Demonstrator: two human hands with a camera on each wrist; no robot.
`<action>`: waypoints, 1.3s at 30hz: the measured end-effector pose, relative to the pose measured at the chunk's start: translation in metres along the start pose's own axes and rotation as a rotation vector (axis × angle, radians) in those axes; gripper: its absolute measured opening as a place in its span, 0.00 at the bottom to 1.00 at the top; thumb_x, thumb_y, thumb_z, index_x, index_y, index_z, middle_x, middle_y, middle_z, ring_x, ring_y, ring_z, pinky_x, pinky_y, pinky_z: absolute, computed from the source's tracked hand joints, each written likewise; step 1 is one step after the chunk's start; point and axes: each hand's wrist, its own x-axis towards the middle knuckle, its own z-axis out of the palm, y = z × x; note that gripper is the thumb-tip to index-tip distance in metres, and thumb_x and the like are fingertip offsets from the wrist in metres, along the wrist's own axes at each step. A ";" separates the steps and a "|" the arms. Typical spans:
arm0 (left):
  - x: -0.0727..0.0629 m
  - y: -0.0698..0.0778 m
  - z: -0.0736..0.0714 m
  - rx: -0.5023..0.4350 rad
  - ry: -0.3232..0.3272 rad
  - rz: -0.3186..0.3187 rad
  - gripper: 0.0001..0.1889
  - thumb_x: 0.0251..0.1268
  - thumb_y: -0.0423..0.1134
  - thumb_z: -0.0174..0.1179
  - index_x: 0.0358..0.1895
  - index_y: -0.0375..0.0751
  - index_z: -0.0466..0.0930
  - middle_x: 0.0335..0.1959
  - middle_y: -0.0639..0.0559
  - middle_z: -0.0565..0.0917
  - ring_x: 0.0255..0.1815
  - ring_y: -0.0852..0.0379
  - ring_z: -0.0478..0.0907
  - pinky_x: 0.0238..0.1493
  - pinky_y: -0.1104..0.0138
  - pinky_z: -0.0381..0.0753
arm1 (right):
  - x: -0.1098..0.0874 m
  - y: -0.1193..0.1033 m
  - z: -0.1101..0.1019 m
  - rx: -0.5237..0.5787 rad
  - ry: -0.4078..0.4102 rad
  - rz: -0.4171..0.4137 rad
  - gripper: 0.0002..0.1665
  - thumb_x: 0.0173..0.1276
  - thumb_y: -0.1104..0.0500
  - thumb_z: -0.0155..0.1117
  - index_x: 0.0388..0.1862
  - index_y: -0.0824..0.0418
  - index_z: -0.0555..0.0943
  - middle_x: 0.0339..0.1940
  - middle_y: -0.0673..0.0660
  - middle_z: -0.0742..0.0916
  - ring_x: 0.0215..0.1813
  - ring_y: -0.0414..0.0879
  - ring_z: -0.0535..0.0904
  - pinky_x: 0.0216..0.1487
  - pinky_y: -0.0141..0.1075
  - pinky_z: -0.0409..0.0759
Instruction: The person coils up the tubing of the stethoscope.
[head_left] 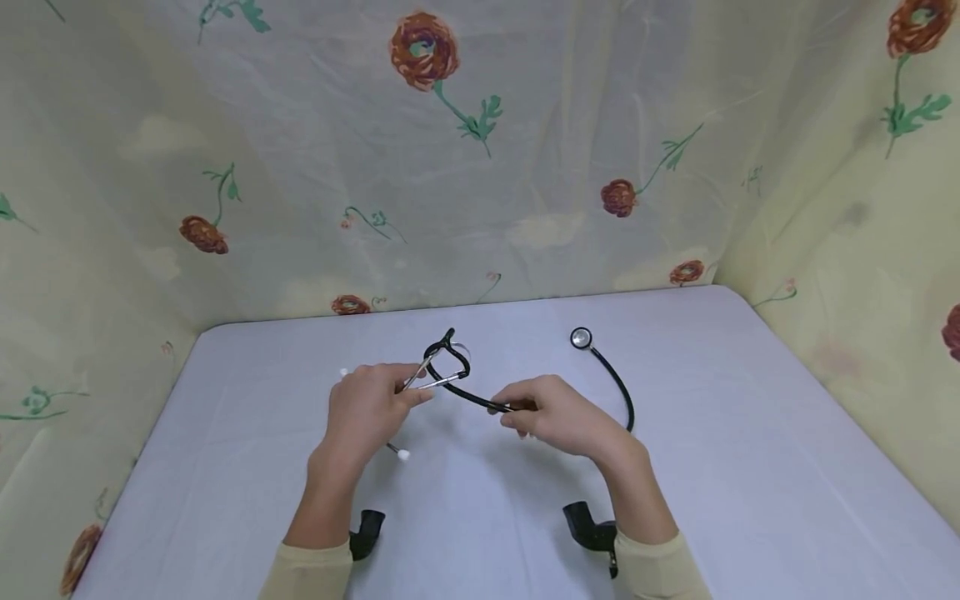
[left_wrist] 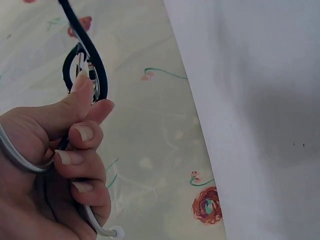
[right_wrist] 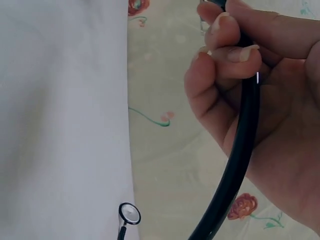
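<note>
Both hands hold a black stethoscope above the table. My left hand grips its metal ear tubes, fingers curled round them. White eartips stick out below and behind that hand. Beyond the left fingers the black yoke of the stethoscope forms a small loop. My right hand pinches the black tubing between thumb and fingers, to the right of the yoke. From there the tube passes behind the right wrist and curves up to the round chest piece at the far right.
A white-covered table spreads under the hands. Behind it and at the sides hangs a flowered curtain. Black camera mounts stick out at the inner side of each wrist.
</note>
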 end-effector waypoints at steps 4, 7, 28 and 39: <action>0.000 0.001 0.004 0.031 -0.034 0.014 0.20 0.60 0.53 0.68 0.57 0.59 0.84 0.40 0.54 0.90 0.26 0.60 0.76 0.24 0.66 0.65 | -0.002 0.000 -0.003 0.012 0.044 -0.010 0.14 0.70 0.60 0.62 0.52 0.59 0.85 0.30 0.51 0.85 0.35 0.52 0.80 0.35 0.38 0.75; 0.000 0.003 0.007 0.056 -0.086 0.038 0.20 0.59 0.53 0.69 0.56 0.58 0.85 0.36 0.55 0.90 0.28 0.60 0.75 0.27 0.66 0.66 | -0.003 -0.002 -0.004 0.008 0.098 -0.030 0.13 0.70 0.60 0.63 0.51 0.58 0.86 0.33 0.51 0.87 0.35 0.51 0.79 0.35 0.39 0.76; -0.010 0.020 0.002 -0.367 -0.586 0.306 0.09 0.60 0.46 0.70 0.44 0.64 0.89 0.13 0.60 0.67 0.18 0.62 0.63 0.22 0.69 0.61 | -0.010 -0.002 -0.016 0.133 0.366 -0.158 0.05 0.61 0.56 0.74 0.36 0.51 0.88 0.34 0.49 0.88 0.38 0.47 0.82 0.41 0.35 0.80; -0.014 0.023 -0.005 -0.454 -0.624 0.354 0.07 0.61 0.46 0.70 0.41 0.65 0.88 0.12 0.58 0.70 0.17 0.63 0.66 0.23 0.69 0.64 | -0.002 0.007 -0.011 0.169 0.227 -0.140 0.10 0.71 0.58 0.64 0.47 0.58 0.86 0.46 0.57 0.88 0.46 0.47 0.83 0.50 0.40 0.80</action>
